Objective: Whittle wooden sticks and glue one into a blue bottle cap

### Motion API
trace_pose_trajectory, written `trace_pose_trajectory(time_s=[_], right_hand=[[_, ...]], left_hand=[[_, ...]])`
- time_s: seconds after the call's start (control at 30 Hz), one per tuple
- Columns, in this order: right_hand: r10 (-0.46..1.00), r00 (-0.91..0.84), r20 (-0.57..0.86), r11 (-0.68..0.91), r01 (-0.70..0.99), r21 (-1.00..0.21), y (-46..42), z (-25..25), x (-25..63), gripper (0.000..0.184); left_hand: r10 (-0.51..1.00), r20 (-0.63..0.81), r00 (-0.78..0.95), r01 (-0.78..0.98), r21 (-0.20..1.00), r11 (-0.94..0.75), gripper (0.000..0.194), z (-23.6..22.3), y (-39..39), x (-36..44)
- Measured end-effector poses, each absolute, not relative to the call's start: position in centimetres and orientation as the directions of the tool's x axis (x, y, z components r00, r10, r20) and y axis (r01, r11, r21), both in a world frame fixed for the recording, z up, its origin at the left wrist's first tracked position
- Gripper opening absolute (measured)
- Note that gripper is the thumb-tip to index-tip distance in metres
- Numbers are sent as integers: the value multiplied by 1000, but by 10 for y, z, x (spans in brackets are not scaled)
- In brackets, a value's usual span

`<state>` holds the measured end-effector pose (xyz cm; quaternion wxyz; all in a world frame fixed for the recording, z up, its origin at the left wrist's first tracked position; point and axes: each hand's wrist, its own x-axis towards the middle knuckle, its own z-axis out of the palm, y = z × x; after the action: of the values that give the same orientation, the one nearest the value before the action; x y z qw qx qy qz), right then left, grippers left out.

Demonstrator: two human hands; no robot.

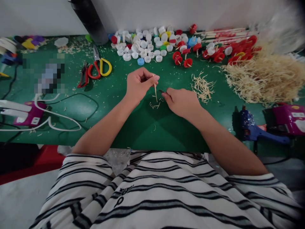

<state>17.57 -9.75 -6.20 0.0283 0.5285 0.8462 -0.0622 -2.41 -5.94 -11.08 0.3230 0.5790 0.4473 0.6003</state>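
Observation:
Pinched between the thumb and fingers of my left hand (141, 83) is a thin wooden stick (155, 92), its lower end pointing down at the table. My right hand (182, 101) is closed on a small dark blade (162, 91), mostly covered by the fingers, its tip a short way right of the stick. Several curled wood shavings (155, 105) lie on the green tabletop (152, 133) under the stick. Just beyond my right hand sits a small pile of pale slivers (202, 87).
Bottle caps (143, 44) and red cap-and-stick pieces (188, 62) line the back. Scissors (98, 65), pruners (83, 76) and a black bottle (91, 22) are left. A fibre heap (264, 78) and blue glue gun (252, 125) are right. A white cable (64, 129) crosses the left.

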Motion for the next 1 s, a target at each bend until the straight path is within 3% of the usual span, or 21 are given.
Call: trace_pose_trajectory(time_s=[0.1, 0.7, 1.0], right_hand=[[879, -470, -82, 467, 882, -56, -101, -64, 167, 58], [858, -459, -231, 479, 877, 38, -113, -71, 158, 53], [855, -442, -272, 461, 887, 9, -113, -70, 154, 51]], left_hand=[[897, 429, -106, 131, 900, -415, 35, -110, -60, -23], [917, 390, -86, 137, 916, -377, 32, -101, -65, -22], [897, 436, -73, 157, 893, -422, 33, -107, -60, -28]])
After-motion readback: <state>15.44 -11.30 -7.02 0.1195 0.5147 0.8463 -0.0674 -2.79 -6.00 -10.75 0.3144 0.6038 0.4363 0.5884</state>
